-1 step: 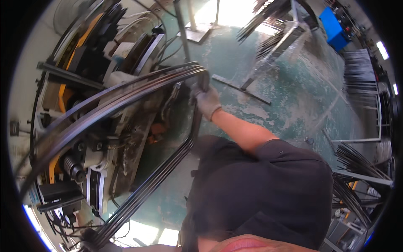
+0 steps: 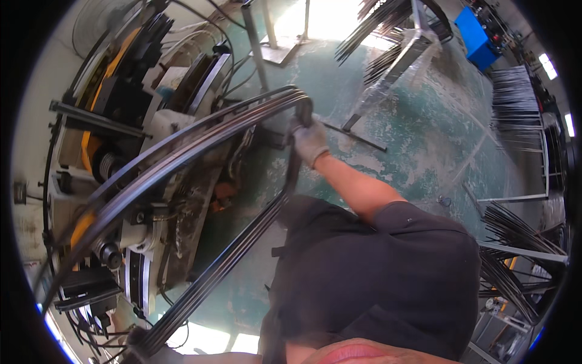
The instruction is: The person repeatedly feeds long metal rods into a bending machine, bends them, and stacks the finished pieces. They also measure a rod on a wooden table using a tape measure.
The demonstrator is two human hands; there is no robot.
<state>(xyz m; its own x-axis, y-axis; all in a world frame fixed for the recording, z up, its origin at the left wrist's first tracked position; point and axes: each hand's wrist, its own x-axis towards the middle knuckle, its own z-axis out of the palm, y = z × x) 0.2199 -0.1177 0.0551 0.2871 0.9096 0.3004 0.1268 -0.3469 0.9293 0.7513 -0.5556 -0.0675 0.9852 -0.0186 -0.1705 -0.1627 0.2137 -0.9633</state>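
I carry a bundle of bent metal tubes (image 2: 233,242), several dark bars lying side by side and curving round at a tight bend. My right hand (image 2: 311,142), in a pale work glove, is closed round the bundle just below that bend. Down at the lower left, my left hand (image 2: 140,344) grips the straight lower run of the tubes; it is blurred and partly cut by the dark rim. The upper run arcs away to the left, across the front of a machine (image 2: 115,109), and its far ends smear out of view.
The machine with black and yellow parts, a threaded shaft and cables fills the left side. A metal stand with thin rods (image 2: 394,64) is ahead right, its foot bar (image 2: 357,136) on the worn green floor (image 2: 400,170). Racks of rods (image 2: 515,112) and a blue box (image 2: 476,37) stand right.
My right hand and the bend of the tubes have shifted a little to the right. The left hand has moved slightly right too. Both keep hold.
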